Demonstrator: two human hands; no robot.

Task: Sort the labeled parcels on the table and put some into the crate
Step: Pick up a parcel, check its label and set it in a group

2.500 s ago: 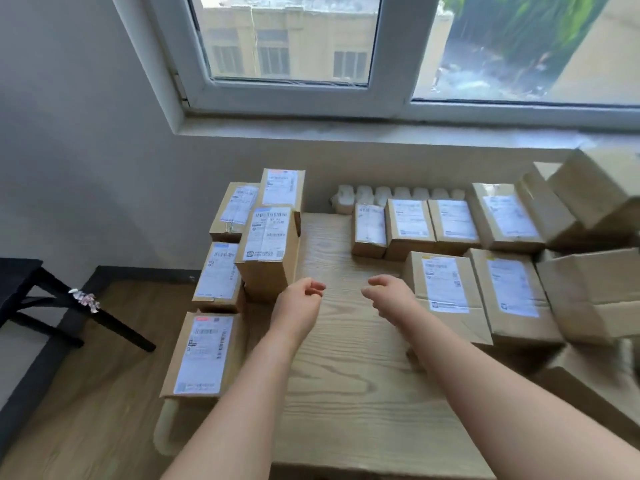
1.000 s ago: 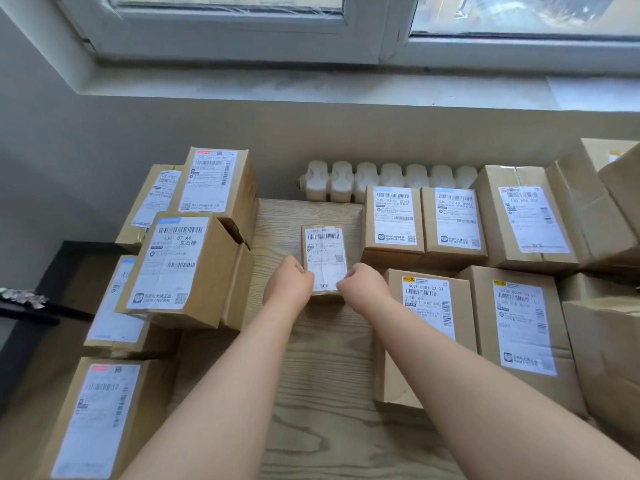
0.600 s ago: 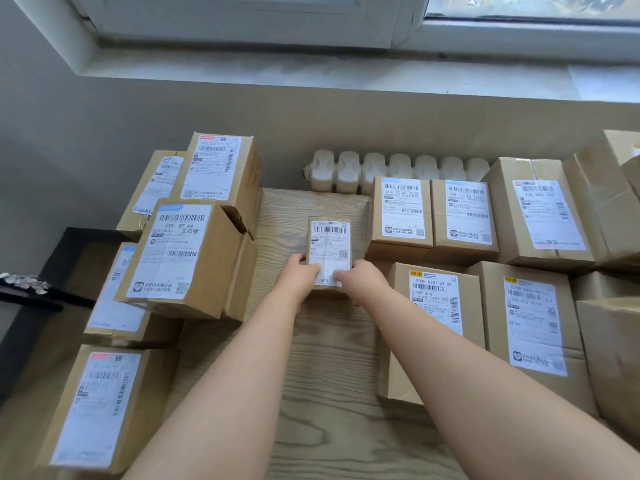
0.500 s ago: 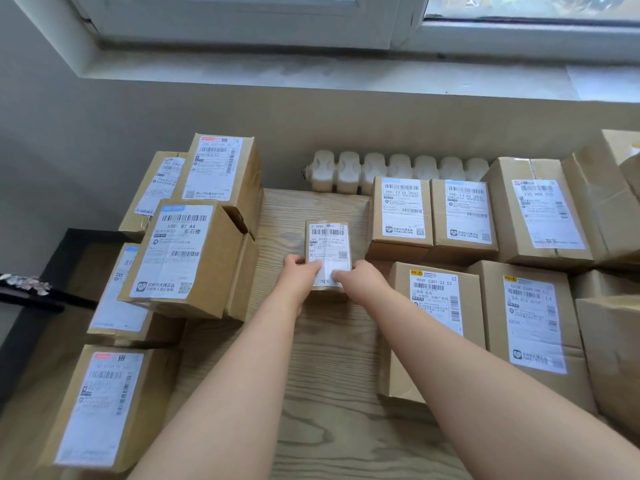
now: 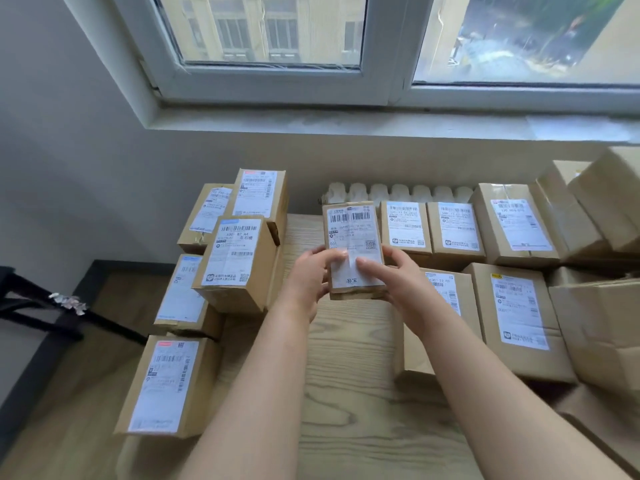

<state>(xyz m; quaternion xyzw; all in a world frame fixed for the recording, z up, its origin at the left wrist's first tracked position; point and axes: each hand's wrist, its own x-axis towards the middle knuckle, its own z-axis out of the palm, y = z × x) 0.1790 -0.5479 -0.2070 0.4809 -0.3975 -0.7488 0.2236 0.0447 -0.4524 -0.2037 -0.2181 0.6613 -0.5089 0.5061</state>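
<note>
A small cardboard parcel [image 5: 349,230] with a white shipping label is lifted above the wooden table [image 5: 346,393], label facing me. My left hand [image 5: 310,277] grips its left lower edge, thumb on the label. My right hand [image 5: 394,278] grips its right lower edge, thumb on the label too. More labeled parcels lie around: a stack at the left [image 5: 239,258], a row at the back [image 5: 405,226], and larger ones at the right [image 5: 519,306]. No crate is in view.
A parcel [image 5: 166,382] overhangs the table's left front. Plain cartons [image 5: 602,327] crowd the right edge. A white radiator [image 5: 398,192] sits behind the table under the window sill. A black stool [image 5: 31,303] stands on the floor at the left.
Both hands reached the small parcel near the back of the table, gripped it and raised it off the surface toward me. The camera tilted up, showing the window again.
</note>
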